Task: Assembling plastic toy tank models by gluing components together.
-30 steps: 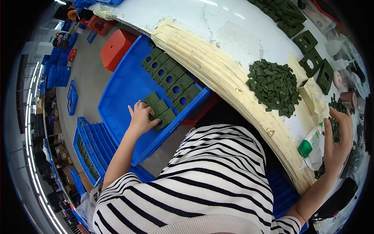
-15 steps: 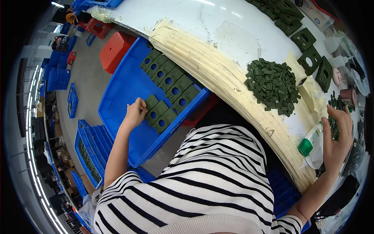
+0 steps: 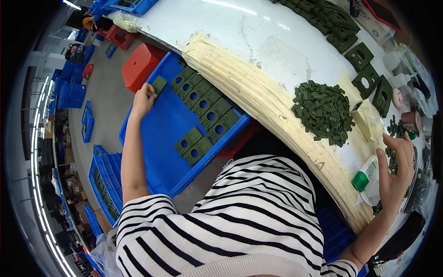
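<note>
1 green plate (image 3: 159, 85) is gripped by the left hand (image 3: 145, 98) at the far end of the blue tray (image 3: 161, 134), near a red stool (image 3: 140, 64); whether it touches the tray, I cannot tell. The right hand (image 3: 396, 173) is unclenched above the table (image 3: 230, 27), fingers and thumb parted, near a green-capped bottle (image 3: 361, 179). Inside the tray, at least 6 plates (image 3: 202, 88) line the table side and 2 loose plates (image 3: 190, 138) lie at the near end. On the table sits a heap of green chips (image 3: 323, 113), with table plates (image 3: 341, 42) beyond.

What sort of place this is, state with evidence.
Likely a small-parts factory workshop: a heap of dark green pieces on a white worktable, holed green plates lined up in a blue plastic crate, and more blue crates beyond.
</note>
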A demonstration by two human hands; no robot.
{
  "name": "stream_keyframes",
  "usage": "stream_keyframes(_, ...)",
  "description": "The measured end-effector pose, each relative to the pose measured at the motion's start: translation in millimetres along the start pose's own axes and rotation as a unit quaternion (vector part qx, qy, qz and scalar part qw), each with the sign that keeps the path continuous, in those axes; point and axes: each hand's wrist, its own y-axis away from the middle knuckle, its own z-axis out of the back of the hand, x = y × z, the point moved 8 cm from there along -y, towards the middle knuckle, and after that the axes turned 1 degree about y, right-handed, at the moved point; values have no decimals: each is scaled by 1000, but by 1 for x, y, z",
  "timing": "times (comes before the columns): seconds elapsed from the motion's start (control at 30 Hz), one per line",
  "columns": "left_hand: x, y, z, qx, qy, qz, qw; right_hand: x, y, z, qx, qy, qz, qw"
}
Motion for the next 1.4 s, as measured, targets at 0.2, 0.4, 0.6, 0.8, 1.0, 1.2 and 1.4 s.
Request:
stream_keyframes(0.2,-28,-63,-28,11,-104,-33,994,5,-1,5,-6,-9,-13,1000)
stream_keyframes(0.4,-33,-72,-53,34,-111,-38,992,3,2,4,1,-11,-20,1000)
stream_keyframes(0.6,-31,-72,-59,58,-54,-77,994,3,2,5,-4,-12,-24,1000)
stream_keyframes(0.8,-44,-67,-64,20,-229,-118,966,-2,3,5,-14,-38,-53,998)
stream_keyframes(1.0,-49,-66,-65,-27,-249,-170,953,-7,4,8,-27,-39,-55,997)
stream_keyframes(1.2,-113,-60,3,-201,-45,-111,972,-11,4,16,-43,-43,-58,996)
stream_keyframes(1.4,-346,-38,64,-288,231,-348,862,-9,3,15,-77,-50,-40,995)
